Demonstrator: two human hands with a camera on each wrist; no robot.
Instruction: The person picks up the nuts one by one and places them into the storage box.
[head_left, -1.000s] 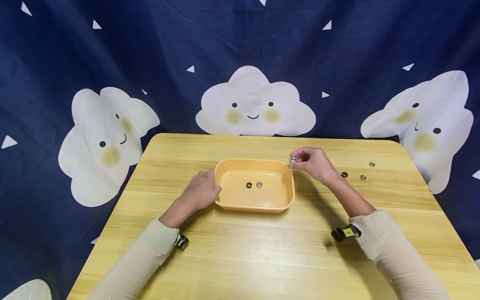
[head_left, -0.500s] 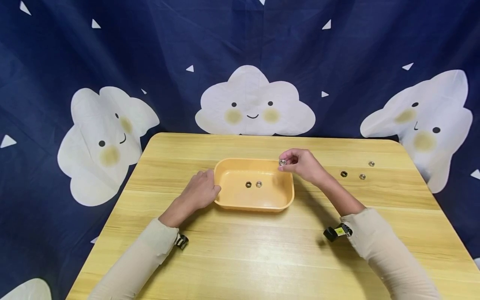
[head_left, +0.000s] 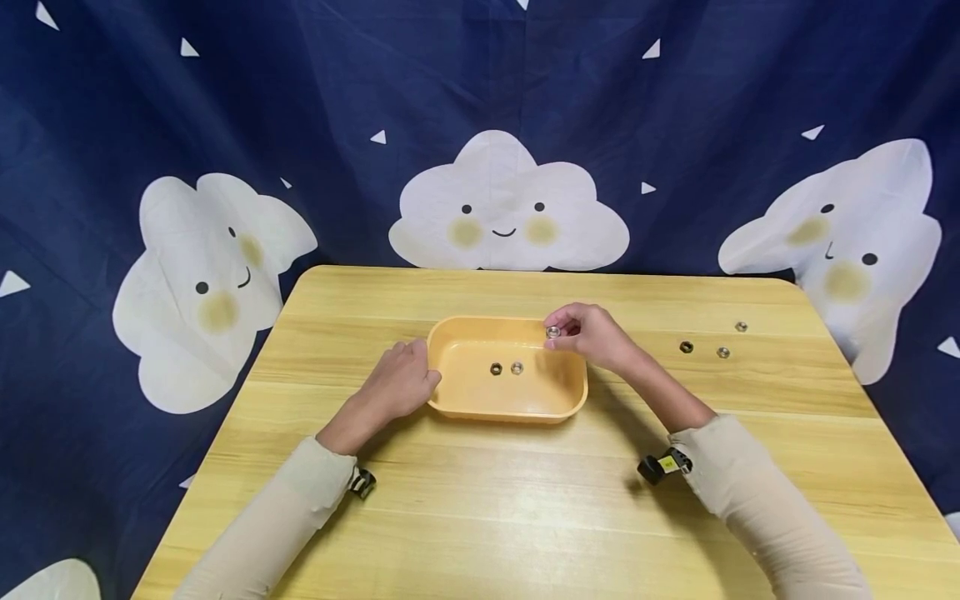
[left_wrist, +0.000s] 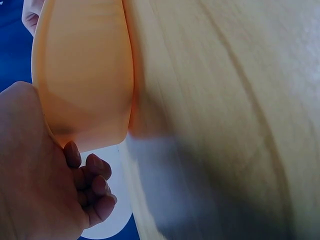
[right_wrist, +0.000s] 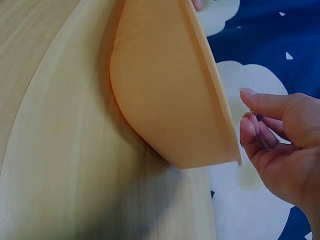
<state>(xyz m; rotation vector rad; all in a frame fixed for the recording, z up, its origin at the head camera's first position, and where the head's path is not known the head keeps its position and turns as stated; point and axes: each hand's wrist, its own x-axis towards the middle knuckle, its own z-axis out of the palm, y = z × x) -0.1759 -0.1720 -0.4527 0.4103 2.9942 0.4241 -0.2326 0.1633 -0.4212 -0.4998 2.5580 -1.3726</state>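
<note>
An orange-yellow plastic tray [head_left: 465,408] stands on the wooden table. My left hand [head_left: 401,379] grips its left rim, thumb on the inner side; in the left wrist view the fingers curl at the tray's corner. Over the tray's right back part, my right hand [head_left: 592,337] pinches a silver hex nut [head_left: 552,332] between thumb and fingertips. From the right wrist view, that hand is above the rim, with the nut mostly hidden by the fingers. On the tray's floor lie a dark nut [head_left: 496,369] and a silver nut [head_left: 517,367], side by side.
To the right of the tray, a dark nut [head_left: 686,347] and two silver nuts, one nearer [head_left: 723,352] and one farther [head_left: 741,327], lie on the table [head_left: 480,508]. A blue curtain [head_left: 337,75] with white clouds hangs behind the table's back edge.
My right hand has moved left with the silver nut, from the tray's right back corner to over its inside. The left hand keeps its grip on the rim.
</note>
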